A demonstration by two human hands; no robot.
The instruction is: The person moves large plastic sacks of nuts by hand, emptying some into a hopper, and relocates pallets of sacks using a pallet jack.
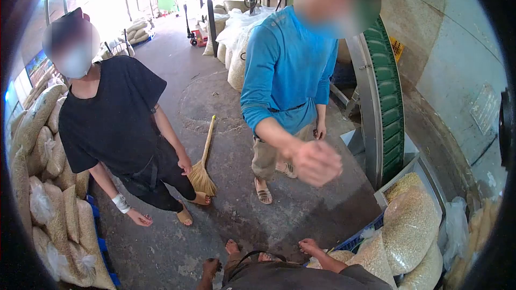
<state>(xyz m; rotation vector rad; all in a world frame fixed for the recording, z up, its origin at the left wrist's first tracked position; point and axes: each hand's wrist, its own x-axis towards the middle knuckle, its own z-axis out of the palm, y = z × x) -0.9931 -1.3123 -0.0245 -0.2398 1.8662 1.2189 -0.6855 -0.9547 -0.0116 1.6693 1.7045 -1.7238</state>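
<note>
My left hand (211, 267) hangs low beside my dark shirt, at the bottom of the view. It is small and in shadow, and whether its fingers are curled shut I cannot tell. My right hand (310, 246) is held out on the other side, fingers loosely bent and nothing visible in them. Nearest to it are clear plastic sacks (411, 228) of pale grain-like pieces, leaning at the lower right. A straw broom (203, 174) with a light wooden handle lies on the concrete floor ahead.
A person in black (115, 113) stands front left, and one in blue (287, 70) front right with a blurred raised hand. Filled sacks (54, 204) are stacked at left. A green cleated conveyor (388, 113) rises from a metal hopper (425, 174). A pallet jack (196, 37) stands behind.
</note>
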